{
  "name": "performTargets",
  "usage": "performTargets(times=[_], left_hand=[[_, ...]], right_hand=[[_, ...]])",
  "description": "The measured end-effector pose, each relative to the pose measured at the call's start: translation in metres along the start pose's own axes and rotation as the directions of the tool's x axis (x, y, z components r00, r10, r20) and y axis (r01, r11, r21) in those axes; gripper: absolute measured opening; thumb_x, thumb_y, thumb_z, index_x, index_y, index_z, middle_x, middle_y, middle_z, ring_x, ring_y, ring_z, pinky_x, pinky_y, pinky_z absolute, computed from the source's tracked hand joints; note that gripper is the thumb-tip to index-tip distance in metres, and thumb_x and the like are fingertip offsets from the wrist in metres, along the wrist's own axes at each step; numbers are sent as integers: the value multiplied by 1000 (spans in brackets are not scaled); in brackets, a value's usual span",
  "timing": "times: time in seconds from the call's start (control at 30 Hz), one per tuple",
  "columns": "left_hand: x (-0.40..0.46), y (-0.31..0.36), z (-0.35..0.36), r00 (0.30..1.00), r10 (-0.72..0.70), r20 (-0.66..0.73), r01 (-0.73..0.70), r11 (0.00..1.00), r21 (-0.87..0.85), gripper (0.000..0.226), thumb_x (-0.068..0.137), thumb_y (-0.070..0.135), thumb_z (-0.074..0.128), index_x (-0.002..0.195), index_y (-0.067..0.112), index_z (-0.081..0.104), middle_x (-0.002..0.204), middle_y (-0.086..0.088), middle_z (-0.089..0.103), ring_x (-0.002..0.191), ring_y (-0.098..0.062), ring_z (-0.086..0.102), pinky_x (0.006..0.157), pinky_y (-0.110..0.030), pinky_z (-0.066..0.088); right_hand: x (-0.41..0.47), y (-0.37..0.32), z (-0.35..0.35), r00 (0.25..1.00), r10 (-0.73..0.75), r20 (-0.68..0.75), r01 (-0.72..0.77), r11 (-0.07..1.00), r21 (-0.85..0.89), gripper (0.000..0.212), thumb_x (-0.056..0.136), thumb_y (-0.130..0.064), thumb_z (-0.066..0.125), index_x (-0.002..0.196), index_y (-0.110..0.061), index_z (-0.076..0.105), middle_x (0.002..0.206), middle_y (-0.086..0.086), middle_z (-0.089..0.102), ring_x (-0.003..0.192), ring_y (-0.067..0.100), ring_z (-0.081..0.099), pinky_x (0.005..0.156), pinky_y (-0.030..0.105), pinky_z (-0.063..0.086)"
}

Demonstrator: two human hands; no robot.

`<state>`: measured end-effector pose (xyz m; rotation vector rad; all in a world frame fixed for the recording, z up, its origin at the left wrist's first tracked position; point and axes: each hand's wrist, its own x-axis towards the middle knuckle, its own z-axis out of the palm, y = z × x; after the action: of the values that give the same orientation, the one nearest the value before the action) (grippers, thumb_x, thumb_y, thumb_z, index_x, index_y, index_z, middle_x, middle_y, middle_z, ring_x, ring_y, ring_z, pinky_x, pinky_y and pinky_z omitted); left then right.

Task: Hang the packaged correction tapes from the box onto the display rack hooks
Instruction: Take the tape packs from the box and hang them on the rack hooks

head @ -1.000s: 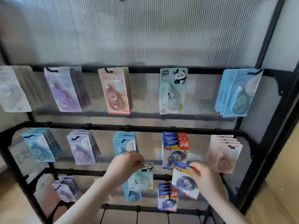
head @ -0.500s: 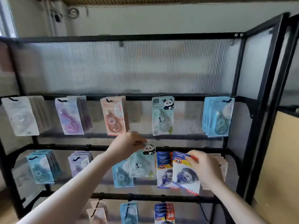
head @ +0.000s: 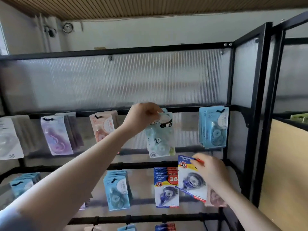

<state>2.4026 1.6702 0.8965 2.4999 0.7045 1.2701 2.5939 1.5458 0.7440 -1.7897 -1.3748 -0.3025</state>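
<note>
1. There is one view only, from a wide-angle camera on the person's head, so nothing is shared with a second view.
2. It faces the display rack [head: 256, 100] almost square on, tilted a little upward: ceiling slats [head: 150, 7] fill the top edge.
3. It stands close, within arm's reach; both forearms enter from the bottom edge, the left hand [head: 141, 117] up at the upper rail, the right hand [head: 211, 170] lower and to the right.
4. Straight bars bow toward the edges, and the rack's right side panel [head: 243, 72] angles in toward the camera.
</note>
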Motion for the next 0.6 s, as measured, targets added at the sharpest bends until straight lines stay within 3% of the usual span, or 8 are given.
performTargets(times=[0.1,0.23,0.47,0.6], left_hand=[[18,4,9,999,1,-33,-1,1000,0,17,79,7,70,94,14,71,82,7,67,80,-9,65,77,-19,52],[33,0,22,999,-38,-38,38,999,1,16,79,8,71,94,13,72,87,4,69,77,-5,63,69,-4,47],[35,-3,23,997,-24,-79,28,998,51,15,82,8,68,96,13,72,87,11,65,72,3,58,66,3,42],[30,-12,19,992,-29,-126,34,999,39,16,81,8,68,96,12,73,87,10,65,72,5,57,66,3,41]], right_hand=[[1,6,-2,1000,15,3,-15,1000,-11,9,86,-23,64,87,-19,72,77,-7,70,66,11,62,57,29,49],[2,14,-8,1000,17,16,-16,1000,-18,8,87,-22,63,87,-19,71,76,-9,69,66,9,60,54,23,44],[-1,20,-13,999,23,29,-21,998,-63,10,89,-25,60,86,-21,69,75,-10,68,65,7,56,48,14,29],[-5,22,-8,998,24,53,-20,998,-65,11,89,-24,60,86,-20,69,76,-9,68,67,10,57,49,18,34]])
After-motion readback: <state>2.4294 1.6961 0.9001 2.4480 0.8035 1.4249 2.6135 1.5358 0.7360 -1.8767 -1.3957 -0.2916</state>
